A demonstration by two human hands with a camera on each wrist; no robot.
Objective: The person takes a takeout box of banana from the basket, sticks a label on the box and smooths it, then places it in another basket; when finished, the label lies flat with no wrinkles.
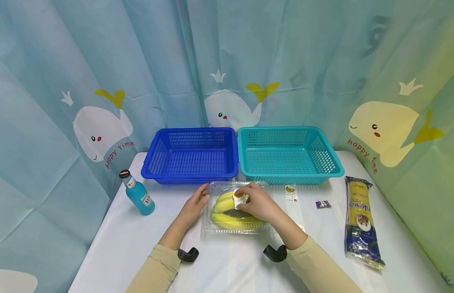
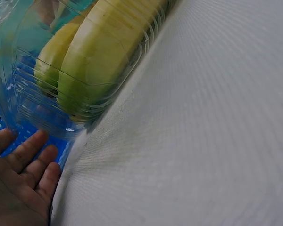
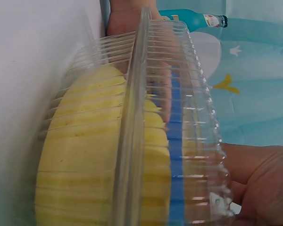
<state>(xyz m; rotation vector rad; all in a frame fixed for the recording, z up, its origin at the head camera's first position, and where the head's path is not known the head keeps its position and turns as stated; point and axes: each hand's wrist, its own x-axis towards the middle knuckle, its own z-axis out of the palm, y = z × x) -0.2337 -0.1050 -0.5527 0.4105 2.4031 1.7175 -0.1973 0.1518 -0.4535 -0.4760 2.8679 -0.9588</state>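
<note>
A clear plastic clamshell box (image 1: 208,228) holding yellow bananas (image 1: 227,204) with greenish ends sits on the white table, its lid down. My left hand (image 1: 194,204) is at the box's left side, fingers extended; the left wrist view shows that hand (image 2: 26,172) palm up beside the ribbed wall. Over the lid, my right hand (image 1: 259,202) pinches a small white label (image 1: 238,200) with a banana picture between thumb and fingers. In the right wrist view the label (image 3: 220,203) lies against the lid, partly hidden by the curled hand (image 3: 264,188).
Behind the box stand a blue basket (image 1: 190,179) and a teal basket (image 1: 285,178). A bottle of blue drink (image 1: 140,197) stands at left. On the right lie another banana label (image 1: 290,193), a small purple packet (image 1: 323,204) and a long yellow-and-blue food packet (image 1: 361,221).
</note>
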